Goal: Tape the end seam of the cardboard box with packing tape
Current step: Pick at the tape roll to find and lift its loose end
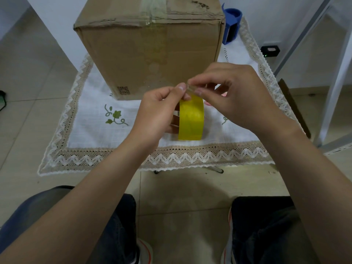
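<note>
A brown cardboard box (pixel 148 52) stands upright on the small table, with a strip of clear tape running over its top seam and down the near face. In front of it I hold a yellow roll of packing tape (pixel 191 119) on edge, just above the cloth. My left hand (pixel 158 109) grips the roll from the left, thumb at its top. My right hand (pixel 234 94) pinches the loose tape end at the top of the roll, fingertips nearly touching my left thumb.
A white cloth with lace border (pixel 114 159) covers the table. A blue tape dispenser (pixel 231 25) stands behind the box on the right. A black device (pixel 270 51) lies on the floor at right, near white furniture legs (pixel 337 88). My knees show below.
</note>
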